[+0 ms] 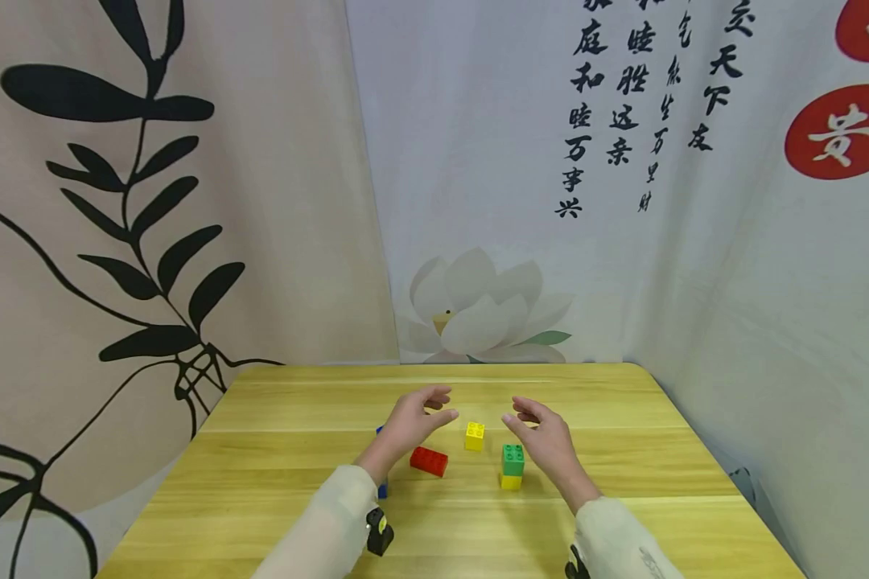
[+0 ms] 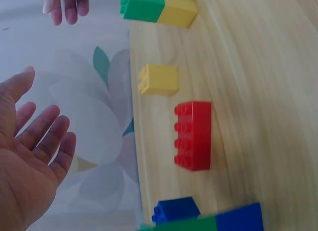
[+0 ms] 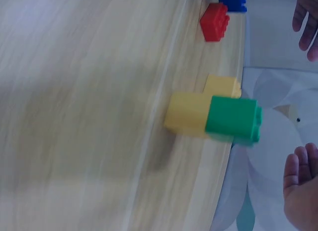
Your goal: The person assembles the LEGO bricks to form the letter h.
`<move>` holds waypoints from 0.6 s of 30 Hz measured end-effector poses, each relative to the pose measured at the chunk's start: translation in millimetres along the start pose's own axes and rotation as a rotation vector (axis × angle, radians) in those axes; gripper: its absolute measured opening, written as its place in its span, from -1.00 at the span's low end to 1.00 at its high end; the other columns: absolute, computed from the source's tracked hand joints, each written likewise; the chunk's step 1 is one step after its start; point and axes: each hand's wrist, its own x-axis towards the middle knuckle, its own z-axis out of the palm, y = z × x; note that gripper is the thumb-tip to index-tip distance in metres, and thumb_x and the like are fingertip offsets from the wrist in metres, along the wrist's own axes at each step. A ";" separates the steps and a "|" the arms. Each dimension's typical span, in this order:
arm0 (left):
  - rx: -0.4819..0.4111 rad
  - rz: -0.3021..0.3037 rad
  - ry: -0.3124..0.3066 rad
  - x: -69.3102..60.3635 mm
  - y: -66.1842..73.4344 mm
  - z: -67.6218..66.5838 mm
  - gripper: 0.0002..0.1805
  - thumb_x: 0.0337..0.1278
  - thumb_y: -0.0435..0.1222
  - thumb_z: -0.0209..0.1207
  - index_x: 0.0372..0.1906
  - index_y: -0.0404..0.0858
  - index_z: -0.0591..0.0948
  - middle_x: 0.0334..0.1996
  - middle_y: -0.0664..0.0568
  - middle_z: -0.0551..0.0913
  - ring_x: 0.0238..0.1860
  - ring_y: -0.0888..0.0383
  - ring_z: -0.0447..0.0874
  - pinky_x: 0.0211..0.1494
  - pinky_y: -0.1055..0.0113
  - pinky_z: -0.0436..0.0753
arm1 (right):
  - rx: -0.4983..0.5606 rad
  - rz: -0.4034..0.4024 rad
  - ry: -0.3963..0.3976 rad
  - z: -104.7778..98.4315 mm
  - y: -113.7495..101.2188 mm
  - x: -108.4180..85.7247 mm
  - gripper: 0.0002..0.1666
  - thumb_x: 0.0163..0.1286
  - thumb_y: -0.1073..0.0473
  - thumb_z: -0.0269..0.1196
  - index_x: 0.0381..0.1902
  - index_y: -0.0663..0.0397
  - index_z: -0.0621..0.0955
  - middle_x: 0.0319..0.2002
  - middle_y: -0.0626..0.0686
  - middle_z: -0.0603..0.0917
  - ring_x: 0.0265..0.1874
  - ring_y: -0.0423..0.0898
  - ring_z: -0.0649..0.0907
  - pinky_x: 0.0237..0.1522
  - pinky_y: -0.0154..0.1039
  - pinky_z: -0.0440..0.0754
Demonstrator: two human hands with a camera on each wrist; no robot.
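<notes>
My left hand (image 1: 411, 424) hovers above the table, fingers loosely bent and holding nothing, near a red toy brick (image 1: 429, 461). Across from it, my right hand (image 1: 546, 444) is also raised and holds nothing, just beside a stack of a green brick (image 1: 512, 459) on a yellow brick (image 1: 510, 482). Between the hands, farther back, sits a single small yellow brick (image 1: 475, 436). My left arm mostly covers the blue bricks in the head view. The left wrist view shows a small blue brick (image 2: 179, 210) and, at its lower edge, a blue brick (image 2: 241, 218) joined to a green one (image 2: 191, 225).
The bricks stand on a wooden table (image 1: 261, 482) whose back edge meets a cloth backdrop (image 1: 471, 161) with printed writing and a lotus. Another cloth (image 1: 789, 305) hangs along the right side. Black straps sit on both wrists.
</notes>
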 end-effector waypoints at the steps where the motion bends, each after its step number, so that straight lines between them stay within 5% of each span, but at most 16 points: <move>1: 0.002 0.000 0.006 -0.5 -0.6 -2.9 -0.47 0.30 -0.11 0.27 0.31 -0.17 0.52 0.12 -0.07 0.61 0.14 -0.04 0.54 0.17 0.04 0.55 | 0.009 0.005 -0.003 2.4 -2.5 0.3 -0.44 0.40 0.08 0.32 0.28 0.20 0.54 0.20 0.16 0.59 0.10 0.05 0.56 0.14 0.00 0.55; 18: -0.011 -0.053 0.119 -18.7 -20.2 -45.5 -0.50 0.31 -0.16 0.27 0.31 -0.15 0.52 0.13 -0.08 0.62 0.14 -0.02 0.55 0.12 0.03 0.59 | 0.076 -0.042 -0.074 44.5 -20.6 0.4 -0.46 0.38 0.05 0.34 0.25 0.16 0.57 0.16 0.09 0.62 0.08 0.03 0.57 0.11 -0.04 0.58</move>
